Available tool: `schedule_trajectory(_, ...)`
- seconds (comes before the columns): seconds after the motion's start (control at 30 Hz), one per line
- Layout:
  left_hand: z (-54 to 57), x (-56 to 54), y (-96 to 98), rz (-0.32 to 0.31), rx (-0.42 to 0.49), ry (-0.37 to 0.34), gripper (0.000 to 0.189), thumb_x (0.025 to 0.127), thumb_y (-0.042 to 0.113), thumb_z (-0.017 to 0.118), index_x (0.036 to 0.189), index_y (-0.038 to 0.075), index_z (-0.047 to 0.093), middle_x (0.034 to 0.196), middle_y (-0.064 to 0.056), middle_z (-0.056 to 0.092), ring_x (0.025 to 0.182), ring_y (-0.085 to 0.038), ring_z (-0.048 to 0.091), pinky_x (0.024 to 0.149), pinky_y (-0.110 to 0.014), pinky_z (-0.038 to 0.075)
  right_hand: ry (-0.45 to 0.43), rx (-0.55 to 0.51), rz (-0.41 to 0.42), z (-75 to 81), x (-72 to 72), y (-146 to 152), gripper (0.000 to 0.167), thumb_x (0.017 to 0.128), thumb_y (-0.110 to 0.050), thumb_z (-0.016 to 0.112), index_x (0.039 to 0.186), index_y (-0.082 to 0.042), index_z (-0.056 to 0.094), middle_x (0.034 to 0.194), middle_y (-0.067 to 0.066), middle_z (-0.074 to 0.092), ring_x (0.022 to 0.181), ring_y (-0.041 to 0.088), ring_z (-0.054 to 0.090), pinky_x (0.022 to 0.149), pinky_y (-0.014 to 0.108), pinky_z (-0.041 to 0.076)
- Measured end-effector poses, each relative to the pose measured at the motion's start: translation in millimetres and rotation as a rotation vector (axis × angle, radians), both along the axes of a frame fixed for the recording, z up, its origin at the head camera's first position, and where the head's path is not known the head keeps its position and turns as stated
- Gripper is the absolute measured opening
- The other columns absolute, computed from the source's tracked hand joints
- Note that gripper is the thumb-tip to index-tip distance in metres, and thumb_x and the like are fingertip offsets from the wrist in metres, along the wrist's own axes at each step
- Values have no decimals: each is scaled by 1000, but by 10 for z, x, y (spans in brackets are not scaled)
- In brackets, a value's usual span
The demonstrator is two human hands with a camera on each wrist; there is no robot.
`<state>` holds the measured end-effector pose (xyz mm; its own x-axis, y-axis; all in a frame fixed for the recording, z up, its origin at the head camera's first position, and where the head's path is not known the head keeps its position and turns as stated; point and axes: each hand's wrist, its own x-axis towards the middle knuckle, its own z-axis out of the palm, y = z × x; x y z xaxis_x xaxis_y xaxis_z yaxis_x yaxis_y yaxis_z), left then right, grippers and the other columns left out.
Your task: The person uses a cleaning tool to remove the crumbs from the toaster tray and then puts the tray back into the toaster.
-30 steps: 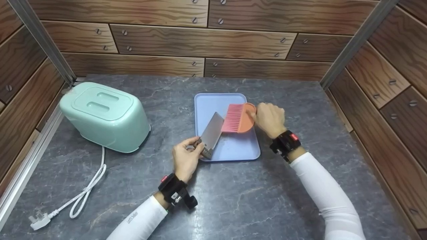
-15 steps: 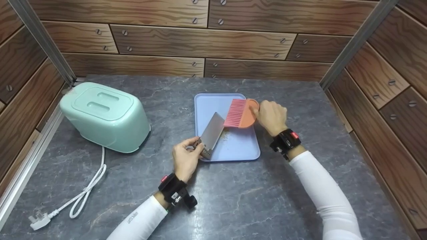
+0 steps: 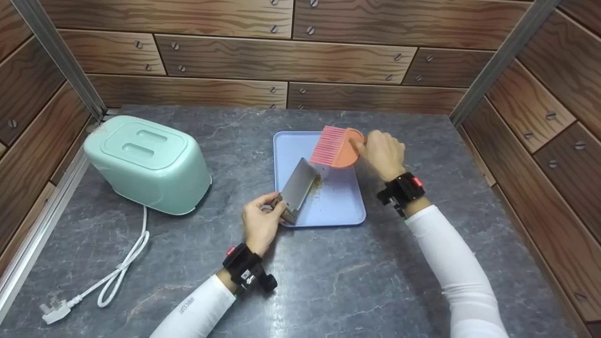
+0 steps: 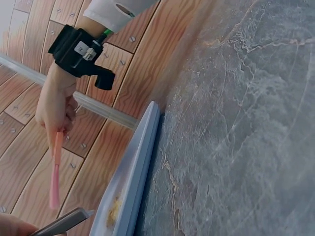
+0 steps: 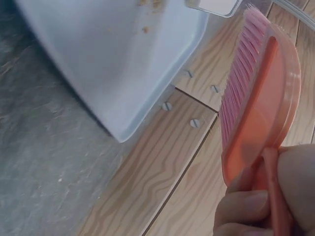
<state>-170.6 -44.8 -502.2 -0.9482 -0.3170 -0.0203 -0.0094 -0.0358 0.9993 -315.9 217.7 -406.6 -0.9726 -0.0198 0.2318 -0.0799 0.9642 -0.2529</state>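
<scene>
My left hand point(image 3: 261, 223) pinches one end of a flat grey metal crumb tray point(image 3: 299, 185), thumb on the near face. The crumb tray is tilted over the left part of a light blue tray point(image 3: 340, 204). My right hand point(image 3: 383, 154) grips the handle of an orange hand brush point(image 3: 348, 151) with pink bristles. In the head view, the brush overlaps the blue tray's back right, its bristle tips near the crumb tray's far corner. Yellow-brown crumbs point(image 3: 316, 184) lie on the blue tray beside the crumb tray. The right wrist view shows fingers point(image 5: 246, 205) curled round the brush handle.
A mint-green toaster point(image 3: 150, 162) stands on the left of the grey marbled table point(image 3: 225, 141). Its white cord point(image 3: 123, 267) runs forward to a plug point(image 3: 57, 312) at the front left. Wood-patterned walls point(image 3: 281, 61) enclose the back and sides.
My right hand has lifted the brush up and back, away from the crumb tray's face. Crumbs now show on the blue tray. My left hand and the crumb tray have stayed nearly still.
</scene>
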Motion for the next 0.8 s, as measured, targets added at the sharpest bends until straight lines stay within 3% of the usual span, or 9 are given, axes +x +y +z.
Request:
schedule_trajectory(0.3, 11, 6, 10, 6, 4, 24, 28, 88, -4, 77, 116, -6, 77, 98, -21, 74, 61, -10, 69, 56, -29, 64, -23, -25, 9, -10, -33, -130, 61, 99, -59, 62, 55, -23, 40, 59, -3, 41, 60, 23, 48, 51, 42, 39)
schedule_trajectory(0.5, 7, 13, 20, 4, 15, 7, 29, 88, -2, 78, 117, -5, 77, 99, -21, 75, 63, -11, 69, 58, -31, 65, -46, -17, 6, -89, -59, -189, 60, 99, -60, 60, 55, -23, 40, 64, 2, 51, 65, 27, 56, 63, 57, 54)
schedule_trajectory(0.8, 13, 26, 29, -7, -21, 15, 28, 87, -3, 78, 115, -5, 77, 102, -22, 77, 64, -12, 70, 59, -34, 65, -55, 40, 8, -156, -61, -206, 60, 100, -56, 61, 55, -22, 40, 66, 7, 55, 63, 26, 56, 60, 53, 56)
